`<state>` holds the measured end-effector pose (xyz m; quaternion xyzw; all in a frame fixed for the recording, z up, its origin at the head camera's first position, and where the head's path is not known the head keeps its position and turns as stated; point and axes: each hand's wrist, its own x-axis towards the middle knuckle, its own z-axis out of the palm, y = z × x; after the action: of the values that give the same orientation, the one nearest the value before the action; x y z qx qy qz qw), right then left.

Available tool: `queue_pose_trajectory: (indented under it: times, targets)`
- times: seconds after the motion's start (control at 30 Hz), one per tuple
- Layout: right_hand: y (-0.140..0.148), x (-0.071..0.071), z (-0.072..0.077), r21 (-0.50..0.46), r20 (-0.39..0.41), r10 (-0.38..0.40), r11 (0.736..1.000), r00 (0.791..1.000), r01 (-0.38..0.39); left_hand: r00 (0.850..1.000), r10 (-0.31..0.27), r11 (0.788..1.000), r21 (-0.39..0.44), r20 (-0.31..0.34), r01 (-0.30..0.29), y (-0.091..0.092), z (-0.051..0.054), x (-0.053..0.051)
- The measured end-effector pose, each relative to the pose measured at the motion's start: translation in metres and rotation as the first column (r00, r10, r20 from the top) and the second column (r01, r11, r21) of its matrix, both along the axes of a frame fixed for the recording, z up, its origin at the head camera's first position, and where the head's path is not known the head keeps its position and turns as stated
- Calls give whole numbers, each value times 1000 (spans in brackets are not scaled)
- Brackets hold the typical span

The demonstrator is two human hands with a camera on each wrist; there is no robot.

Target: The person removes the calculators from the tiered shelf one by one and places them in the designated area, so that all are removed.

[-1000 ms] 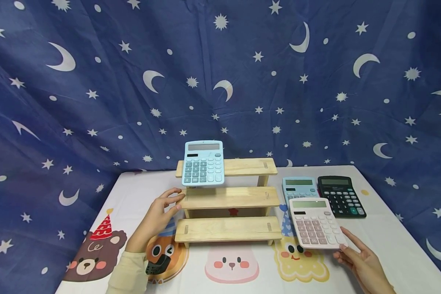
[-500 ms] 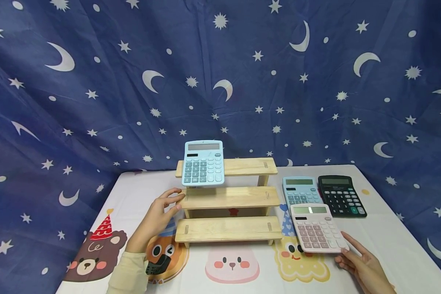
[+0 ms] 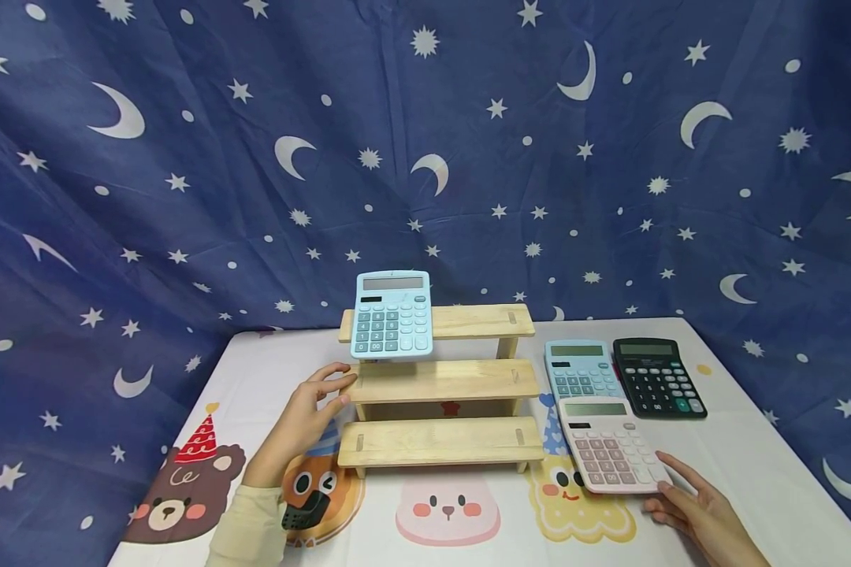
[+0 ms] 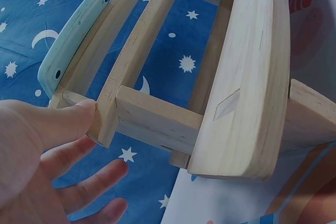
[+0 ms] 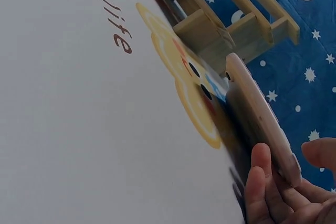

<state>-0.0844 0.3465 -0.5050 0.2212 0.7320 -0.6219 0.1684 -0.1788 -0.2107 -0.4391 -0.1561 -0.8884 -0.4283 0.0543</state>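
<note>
My left hand (image 3: 310, 409) pinches the left end of the middle board of a three-tier wooden rack (image 3: 443, 381). Thumb and index finger close on that board end in the left wrist view, the other fingers loose. A blue calculator (image 3: 393, 315) leans upright on the top tier, at its left. To the right of the rack, my right hand (image 3: 705, 508) holds a white-and-pink calculator (image 3: 610, 445) by its lower right corner. In the right wrist view its fingertips (image 5: 261, 156) lie under this calculator, which tilts above the tablecloth.
Behind the pink calculator lie a second blue calculator (image 3: 581, 368), partly covered by it, and a black calculator (image 3: 659, 378). A white tablecloth (image 3: 759, 465) with cartoon prints covers the table. A dark blue curtain (image 3: 482, 252) with stars and moons hangs behind.
The pink calculator has come lower and slightly nearer in my right hand, uncovering more of the blue one behind it. My left hand and the rack have stayed put.
</note>
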Motion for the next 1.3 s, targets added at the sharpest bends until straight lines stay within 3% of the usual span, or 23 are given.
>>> queue_pose_trajectory:
  times: [0.37,0.5,0.7,0.93,1.2,1.3]
  targets:
    - [3,0,0,64,13,19,998,1000,-20,1000,-1,1000,-3,-7,1,-1,1,0]
    - [3,1,1,146,17,65,987,998,-67,1000,-2,1000,-3,-9,1,-1,1,0]
    - [6,2,5,315,36,152,936,988,-155,1000,-2,1000,6,-10,2,-1,1,0]
    - [15,1,7,448,36,199,873,979,-194,1000,-1,1000,8,-15,1,-1,2,-1]
    - [20,0,14,548,20,284,799,959,-248,1000,1,1000,10,-17,-1,0,0,0]
    - [22,-2,17,560,0,299,791,954,-247,1000,1,1000,10,-12,-1,0,0,0]
